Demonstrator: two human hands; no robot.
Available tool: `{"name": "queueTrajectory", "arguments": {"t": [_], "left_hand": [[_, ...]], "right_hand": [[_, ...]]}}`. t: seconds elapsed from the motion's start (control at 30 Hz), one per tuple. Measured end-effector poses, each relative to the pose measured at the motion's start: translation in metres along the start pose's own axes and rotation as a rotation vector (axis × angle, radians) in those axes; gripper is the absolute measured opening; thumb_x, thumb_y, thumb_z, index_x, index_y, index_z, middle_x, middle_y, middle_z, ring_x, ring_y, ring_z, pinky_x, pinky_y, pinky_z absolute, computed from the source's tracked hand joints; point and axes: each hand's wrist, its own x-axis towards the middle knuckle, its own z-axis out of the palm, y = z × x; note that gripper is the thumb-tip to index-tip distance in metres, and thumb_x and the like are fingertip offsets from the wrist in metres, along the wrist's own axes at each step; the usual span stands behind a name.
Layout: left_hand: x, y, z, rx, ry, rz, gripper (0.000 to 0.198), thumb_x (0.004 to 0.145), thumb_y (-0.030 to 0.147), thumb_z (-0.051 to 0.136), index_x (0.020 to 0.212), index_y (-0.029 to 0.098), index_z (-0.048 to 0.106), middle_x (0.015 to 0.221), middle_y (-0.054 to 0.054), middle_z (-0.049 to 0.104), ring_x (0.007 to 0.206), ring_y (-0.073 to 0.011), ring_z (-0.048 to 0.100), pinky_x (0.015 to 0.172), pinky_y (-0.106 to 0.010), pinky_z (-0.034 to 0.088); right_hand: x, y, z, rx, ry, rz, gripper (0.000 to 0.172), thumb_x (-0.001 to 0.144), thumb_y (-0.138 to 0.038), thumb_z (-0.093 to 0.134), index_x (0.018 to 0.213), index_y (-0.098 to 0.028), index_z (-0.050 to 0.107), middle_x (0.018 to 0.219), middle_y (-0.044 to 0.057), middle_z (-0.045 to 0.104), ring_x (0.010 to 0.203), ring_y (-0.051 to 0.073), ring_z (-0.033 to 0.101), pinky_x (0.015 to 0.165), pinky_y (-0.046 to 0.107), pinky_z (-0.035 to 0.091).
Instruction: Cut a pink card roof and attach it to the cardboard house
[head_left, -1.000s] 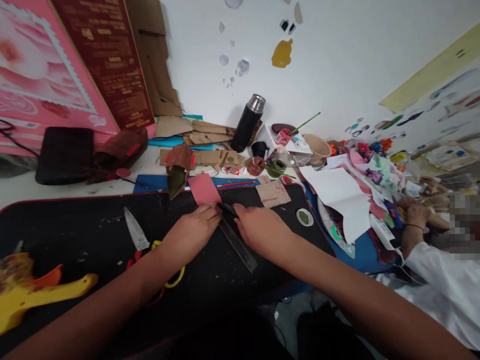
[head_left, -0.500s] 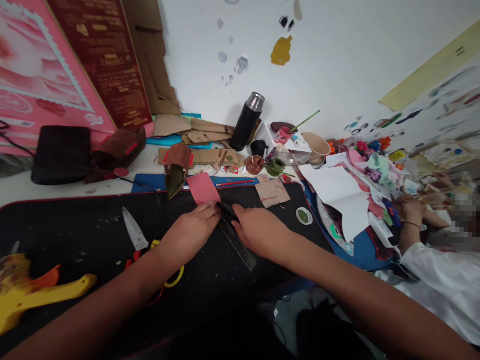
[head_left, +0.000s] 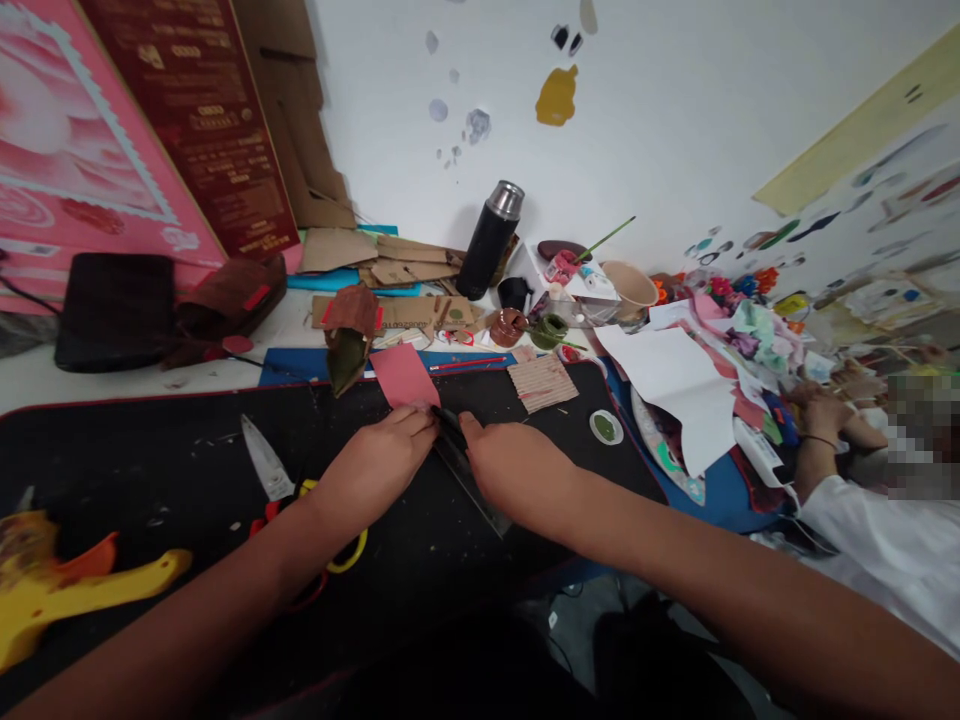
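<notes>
My left hand (head_left: pixel 375 465) rests on the black mat (head_left: pixel 150 470), its fingertips pressing the near edge of a pink paper sheet (head_left: pixel 402 374). Beside it my right hand (head_left: pixel 517 465) lies over a dark ruler (head_left: pixel 480 492) that slants toward me, fingers curled around a small black tool at the ruler's far end; I cannot make out what the tool is. The two hands almost touch at the paper's corner.
Scissors with yellow handles (head_left: pixel 274 475) lie left of my forearm, a yellow plastic toy (head_left: pixel 67 590) at the near left. Corrugated card (head_left: pixel 541 382), a green paint lid (head_left: pixel 604 428), a black flask (head_left: pixel 489 240), cardboard scraps and paper clutter sit behind. Another person's hand (head_left: pixel 821 415) works at the right.
Both hands stay at the paper and ruler, shifting only slightly. The view has drifted a little.
</notes>
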Motion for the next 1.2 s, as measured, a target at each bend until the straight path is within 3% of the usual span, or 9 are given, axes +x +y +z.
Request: {"name": "queueTrajectory", "arguments": {"t": [0.3, 0.73, 1.2], "left_hand": [[0.000, 0.000, 0.001, -0.034, 0.024, -0.023, 0.026, 0.103, 0.012, 0.052, 0.110, 0.013, 0.077, 0.115, -0.015, 0.077, 0.107, -0.0277, 0.072, 0.094, -0.041, 0.063], [0.001, -0.001, 0.000, -0.023, 0.016, -0.009, 0.027, 0.104, 0.013, 0.050, 0.108, 0.013, 0.077, 0.114, -0.015, 0.077, 0.105, -0.0286, 0.071, 0.091, -0.042, 0.063], [0.003, 0.001, -0.003, -0.052, 0.017, -0.039, 0.029, 0.106, 0.015, 0.048, 0.108, 0.015, 0.077, 0.112, -0.014, 0.077, 0.104, -0.0275, 0.071, 0.090, -0.040, 0.062]], "right_hand": [[-0.003, -0.002, 0.004, 0.008, -0.010, -0.010, 0.062, 0.096, -0.002, 0.048, 0.157, 0.006, 0.043, 0.099, 0.028, 0.079, 0.087, 0.033, 0.081, 0.069, 0.038, 0.062], [-0.005, -0.004, 0.010, 0.016, 0.006, -0.006, 0.068, 0.091, 0.000, 0.052, 0.158, 0.007, 0.043, 0.097, 0.027, 0.079, 0.082, 0.033, 0.080, 0.063, 0.036, 0.058], [-0.013, -0.004, 0.009, 0.001, -0.045, -0.004, 0.070, 0.090, 0.000, 0.051, 0.159, 0.006, 0.042, 0.102, 0.028, 0.080, 0.087, 0.033, 0.081, 0.070, 0.037, 0.060]]}}
